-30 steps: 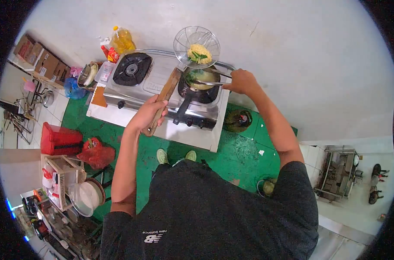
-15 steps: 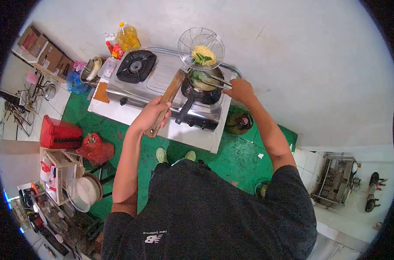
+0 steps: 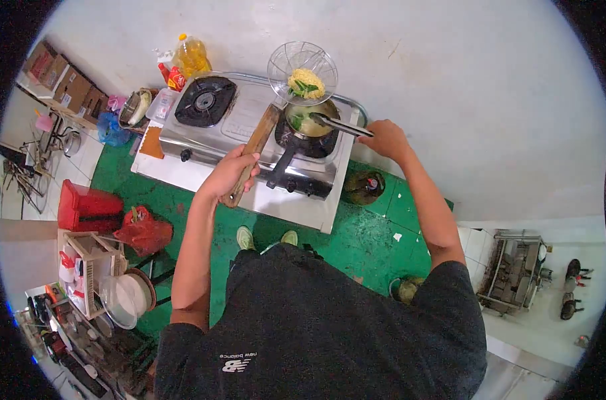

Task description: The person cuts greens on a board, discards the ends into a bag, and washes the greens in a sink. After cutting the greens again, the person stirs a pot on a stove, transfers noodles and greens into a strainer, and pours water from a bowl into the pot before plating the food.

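Observation:
My left hand (image 3: pixel 235 173) is closed around the wooden handle of a wire strainer (image 3: pixel 258 140). Its round mesh basket is held above the far edge of a small saucepan and contains yellow noodles (image 3: pixel 311 81) with green leaves. With my right hand (image 3: pixel 388 141) I grip metal tongs (image 3: pixel 345 127) from the right, and their tips reach into the saucepan (image 3: pixel 324 108). Pale liquid and some green leaves (image 3: pixel 296 122) show inside the pan. The pan sits on the right burner of a gas stove (image 3: pixel 240 127), its dark handle pointing toward me.
The left burner (image 3: pixel 205 101) bears nothing. Behind it stand an oil bottle (image 3: pixel 194 55) and red sauce bottles (image 3: pixel 173 77). A dark round container (image 3: pixel 366 187) is on the green floor right of the stove. Left are a red bin (image 3: pixel 90 207) and red bag (image 3: pixel 145 231).
The tongs have swung lower and now lie more across the saucepan, with my right hand shifted slightly right and down. The strainer stays raised, and the whole view has shifted slightly.

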Demonstrator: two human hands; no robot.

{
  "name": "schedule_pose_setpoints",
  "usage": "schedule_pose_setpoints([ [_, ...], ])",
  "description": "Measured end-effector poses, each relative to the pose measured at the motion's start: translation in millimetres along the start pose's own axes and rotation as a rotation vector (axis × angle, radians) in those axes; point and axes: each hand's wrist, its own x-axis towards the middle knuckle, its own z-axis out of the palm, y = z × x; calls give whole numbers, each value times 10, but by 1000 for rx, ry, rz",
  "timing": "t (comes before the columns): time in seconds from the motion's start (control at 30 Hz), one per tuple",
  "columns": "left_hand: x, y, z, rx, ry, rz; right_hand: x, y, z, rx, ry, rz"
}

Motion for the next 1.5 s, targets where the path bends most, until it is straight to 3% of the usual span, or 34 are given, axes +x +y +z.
schedule_pose_setpoints([
  [0.2, 77, -16, -21, -19, -27, 4, -256, -57, -551, -39, 38, 47],
  [0.3, 107, -18, -26, -31, -32, 13, -332, -74, -785, 39, -38, 63],
  [0.37, 132, -28, -28, -30, -30, 15, -322, 34, -840, 118, 107, -40],
  [0.57, 124, -50, -1, 0, -42, 12, -150, -47, -1244, 6, 119, 63],
  [0.77, 109, -78, 19, -20, -61, 1, 107, -210, -1095, -130, 257, 0],
  [1.1, 44, -42, 42, -44, -50, -20, -11, -278, -1067, -149, 261, 39],
  [1.3, 87, -29, -19, -12, -50, 5, -333, -221, -1212, 40, -18, 120],
  [1.5, 78, 43, 20, -13, -29, -3, -105, -277, -760, -160, -97, 151],
])
